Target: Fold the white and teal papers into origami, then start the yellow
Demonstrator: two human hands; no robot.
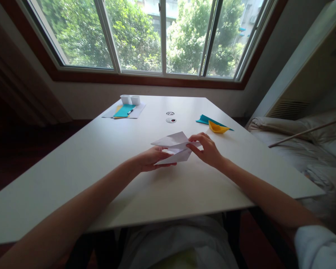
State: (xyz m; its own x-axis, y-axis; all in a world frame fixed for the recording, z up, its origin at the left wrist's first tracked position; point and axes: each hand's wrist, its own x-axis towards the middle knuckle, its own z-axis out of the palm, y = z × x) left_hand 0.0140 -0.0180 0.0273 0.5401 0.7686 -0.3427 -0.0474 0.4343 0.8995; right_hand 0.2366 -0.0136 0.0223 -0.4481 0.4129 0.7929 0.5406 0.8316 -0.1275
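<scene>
At the far left of the white table [72, 164], a white sheet [140, 108] lies under a yellow sheet [118, 108] and a teal sheet [123, 111]. Two small white containers [135, 100] stand at their far edge, and a black-and-white pen [131, 111] rests across the teal sheet's right side. Nearer, in the middle, the left hand [152, 158] is closed on the left part of a white folded paper [172, 140], some fingers beneath it. The paper is held over the table with its flaps spread apart. Beyond it lie two round patterned discs [171, 120], one behind the other. The right hand [205, 147] pinches the paper's right end, thumb and fingertips together on it. Farther right, a yellow paper boat [218, 128] sits just in front of a teal folded paper [208, 119].
</scene>
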